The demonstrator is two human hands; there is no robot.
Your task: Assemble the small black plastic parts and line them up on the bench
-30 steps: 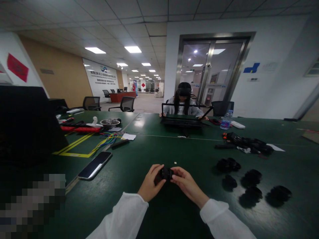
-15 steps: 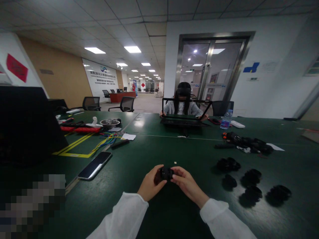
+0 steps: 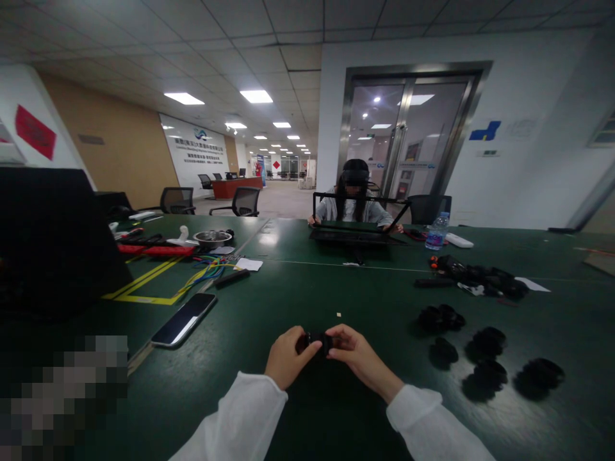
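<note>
Head view: a small black part (image 3: pixel 323 344) is held between the left hand (image 3: pixel 287 356) and the right hand (image 3: pixel 359 357), near the front middle of a green table (image 3: pixel 288 294).

The part is gripped from both sides, the fingers of each hand drawn in to its width; whether the tabletop is touched by it cannot be told. The table is marked with yellow tape (image 3: pixel 147 299); a phone (image 3: pixel 184 320) is laid at the left, and loose dark parts (image 3: pixel 489 342) are spread at the right. Across it, a black frame (image 3: pixel 358 238) is held by a seated person (image 3: pixel 352 208), with a glass door (image 3: pixel 375 115) behind. Much of the held part is covered by fingers, and the loose parts' details are lost in darkness. A large black object (image 3: pixel 48 237) is cut off at the left edge, and the lower left corner is blurred into blocks.
</note>
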